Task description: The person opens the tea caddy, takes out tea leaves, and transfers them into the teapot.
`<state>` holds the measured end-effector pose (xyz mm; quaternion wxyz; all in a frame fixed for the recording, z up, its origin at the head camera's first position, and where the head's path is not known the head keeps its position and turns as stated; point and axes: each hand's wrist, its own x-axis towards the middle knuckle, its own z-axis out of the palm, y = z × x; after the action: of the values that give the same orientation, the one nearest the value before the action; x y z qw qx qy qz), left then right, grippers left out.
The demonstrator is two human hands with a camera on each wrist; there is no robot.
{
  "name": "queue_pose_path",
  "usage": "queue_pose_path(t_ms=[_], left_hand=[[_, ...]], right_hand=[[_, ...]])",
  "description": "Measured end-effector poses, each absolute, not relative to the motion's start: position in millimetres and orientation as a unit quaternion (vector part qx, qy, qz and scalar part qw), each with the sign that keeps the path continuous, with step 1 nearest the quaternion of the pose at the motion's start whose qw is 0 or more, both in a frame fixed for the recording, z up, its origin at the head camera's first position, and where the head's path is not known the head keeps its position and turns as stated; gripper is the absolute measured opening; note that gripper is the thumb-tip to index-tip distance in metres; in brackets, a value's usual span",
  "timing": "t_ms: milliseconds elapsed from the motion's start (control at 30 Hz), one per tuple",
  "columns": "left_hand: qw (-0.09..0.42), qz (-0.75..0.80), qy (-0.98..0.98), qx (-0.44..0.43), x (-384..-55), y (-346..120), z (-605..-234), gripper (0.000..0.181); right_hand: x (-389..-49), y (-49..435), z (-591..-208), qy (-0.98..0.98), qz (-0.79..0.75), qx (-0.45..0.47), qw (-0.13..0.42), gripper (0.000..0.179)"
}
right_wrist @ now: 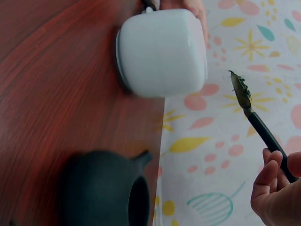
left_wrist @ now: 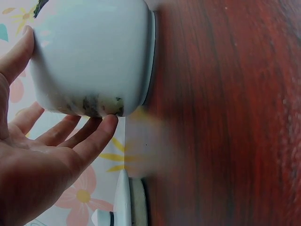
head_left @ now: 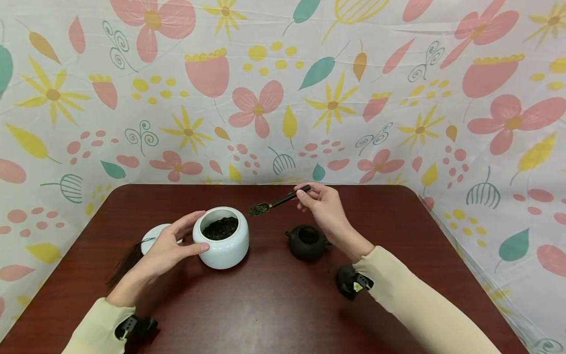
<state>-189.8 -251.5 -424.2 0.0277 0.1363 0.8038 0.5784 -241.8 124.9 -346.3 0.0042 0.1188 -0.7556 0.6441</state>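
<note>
A white ceramic jar [head_left: 226, 253] stands on the table, its mouth uncovered and dark tea leaves [head_left: 220, 228] inside. My left hand [head_left: 170, 246] holds its left side, thumb in front and fingers behind; the left wrist view shows the fingertips on the wall. In my right hand [head_left: 325, 206] is the dark handle of a tea scoop [head_left: 259, 209], pinched between thumb and fingers. The scoop's bowl, heaped with tea leaves, is held up just right of the jar's rim. Below the right hand stands a dark teapot [head_left: 305, 244] without a lid, its spout toward the jar.
Behind the left hand lies the jar's white lid [head_left: 152, 237], partly hidden, with a dark tassel [head_left: 126, 263] hanging toward the table's left edge. A flower-printed cloth [head_left: 283, 98] rises behind the brown table [head_left: 265, 309].
</note>
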Motion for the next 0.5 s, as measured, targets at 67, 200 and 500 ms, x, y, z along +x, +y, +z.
queue_pose_path(t_ms=[67,200,500], left_hand=[[0.027,0.577,0.805,0.137,-189,-252,-424,0.077],[0.029,0.574,0.807,0.137,-189,-252,-424,0.078],[0.032,0.574,0.807,0.136,-189,-252,-424,0.078]], right_hand=[[-241,133,-347,-0.756,0.644,0.117,0.007,0.024],[-240,150,-352,-0.756,0.646,0.108,0.011,0.024],[-232,187,-367,-0.768,0.633,0.097,0.013,0.027]])
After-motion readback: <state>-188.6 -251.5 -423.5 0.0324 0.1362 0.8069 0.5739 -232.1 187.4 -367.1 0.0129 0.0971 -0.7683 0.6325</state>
